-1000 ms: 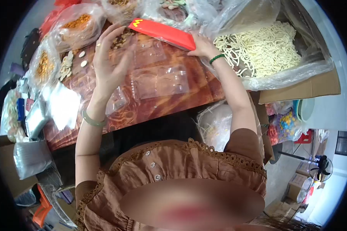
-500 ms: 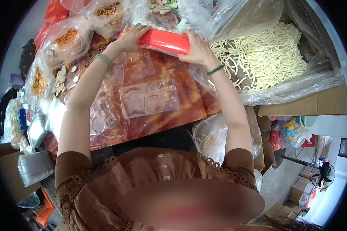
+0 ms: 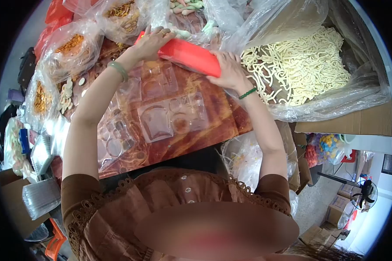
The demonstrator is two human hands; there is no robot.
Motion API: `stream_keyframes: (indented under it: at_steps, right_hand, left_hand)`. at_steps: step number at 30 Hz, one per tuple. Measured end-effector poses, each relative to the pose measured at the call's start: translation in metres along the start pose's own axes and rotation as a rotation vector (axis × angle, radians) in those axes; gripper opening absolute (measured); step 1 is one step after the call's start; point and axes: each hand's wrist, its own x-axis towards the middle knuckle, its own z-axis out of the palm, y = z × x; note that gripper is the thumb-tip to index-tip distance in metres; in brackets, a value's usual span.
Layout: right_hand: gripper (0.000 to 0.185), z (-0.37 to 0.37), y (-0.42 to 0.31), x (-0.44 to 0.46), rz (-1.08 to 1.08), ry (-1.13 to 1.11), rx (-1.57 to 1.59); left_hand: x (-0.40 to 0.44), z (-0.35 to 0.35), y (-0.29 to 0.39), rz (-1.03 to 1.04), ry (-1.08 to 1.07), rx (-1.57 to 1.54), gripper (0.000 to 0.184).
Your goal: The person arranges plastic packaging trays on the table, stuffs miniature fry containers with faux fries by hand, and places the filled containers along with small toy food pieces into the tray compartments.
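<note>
A long, shiny red packet [image 3: 190,55] lies across the far part of the table, tilted down toward the right. My left hand [image 3: 150,44], with a ring and a pale green bangle, is closed over its left part. My right hand [image 3: 229,71], wearing a dark green bead bracelet, grips the right end. What the packet contains is hidden. Nearer to me lies a clear moulded plastic tray [image 3: 173,118] with several hollows. More clear trays [image 3: 116,137] lie on its left, and another tray [image 3: 157,80] sits just below the packet.
Cream noodle-like strands [image 3: 311,65] fill a plastic-lined cardboard box [image 3: 344,118] at right. Along the left stand bags with orange pieces [image 3: 70,45]. Pale green and pink pieces [image 3: 187,6] lie at the back. Stacked clear containers [image 3: 41,198] stand at lower left.
The packet's right end has swung down and toward me, with my right hand moving along. My left hand stays near the other end. The whole view has shifted slightly.
</note>
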Motion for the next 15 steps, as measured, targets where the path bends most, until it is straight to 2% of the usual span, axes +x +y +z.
stream_keyframes:
  at_steps: [2, 4, 5, 7, 8, 10, 11, 12, 14, 15]
  right_hand:
    - [0.066, -0.004, -0.005, 0.009, 0.009, -0.024, -0.047]
    - [0.052, 0.0, -0.005, 0.035, -0.079, 0.121, 0.083]
    - [0.052, 0.004, -0.003, 0.053, -0.075, 0.117, 0.084]
    - [0.035, 0.014, 0.002, 0.095, -0.051, 0.014, 0.234]
    - [0.035, 0.023, 0.002, 0.104, -0.053, 0.015, 0.234]
    - [0.019, 0.035, 0.0, 0.122, -0.01, 0.017, -0.136]
    - [0.016, 0.038, -0.003, 0.131, 0.144, -0.147, -0.227]
    - [0.016, 0.038, -0.003, 0.138, 0.134, -0.138, -0.229]
    - [0.017, 0.037, -0.003, 0.139, 0.196, -0.263, -0.259]
    - [0.015, 0.032, -0.002, 0.14, 0.164, -0.25, -0.227]
  left_hand:
    - [-0.004, 0.009, -0.007, 0.015, 0.027, 0.018, 0.087]
    - [-0.005, 0.012, -0.008, 0.023, 0.028, -0.039, 0.088]
    - [-0.005, 0.014, -0.007, 0.026, 0.026, -0.043, 0.088]
    - [-0.004, 0.016, -0.01, 0.041, 0.044, -0.071, 0.088]
    - [-0.006, 0.013, -0.01, 0.039, 0.045, -0.07, 0.088]
    - [-0.009, -0.004, -0.006, 0.007, 0.003, -0.203, 0.085]
    - [-0.011, -0.013, -0.004, -0.022, 0.016, -0.264, 0.081]
    - [-0.007, -0.01, -0.015, -0.029, 0.023, -0.255, 0.081]
    - [0.003, 0.005, -0.038, 0.012, 0.204, -0.428, 0.08]
    - [0.007, 0.003, -0.04, -0.013, 0.293, -0.294, 0.074]
